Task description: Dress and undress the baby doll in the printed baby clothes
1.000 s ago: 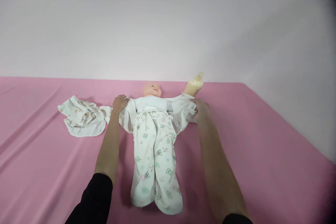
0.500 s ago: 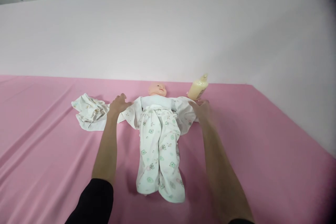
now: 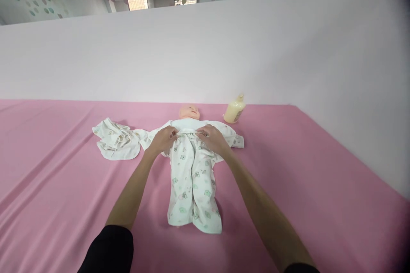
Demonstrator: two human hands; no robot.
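A baby doll (image 3: 189, 112) lies on its back, head toward the wall, dressed in a white top (image 3: 192, 124) with its sleeves spread out. Printed baby pants (image 3: 192, 183) cover its legs, and the feet are almost wholly hidden in the cloth. My left hand (image 3: 165, 137) pinches the waistband of the pants at its left side. On the other side of the same waistband, my right hand (image 3: 213, 137) grips the edge between thumb and fingers. The band looks stretched between both hands across the doll's belly.
A crumpled white printed cloth (image 3: 117, 138) lies to the left, touching or close to the left sleeve. Behind the right sleeve stands a pump bottle (image 3: 235, 111) of pale yellow liquid. A pink sheet (image 3: 288, 170) covers the surface, bounded by a white wall (image 3: 160, 59).
Both hands have moved inward from the doll's sleeves to the waistband of the pants and taken hold of it. The camera view has tilted up a little.
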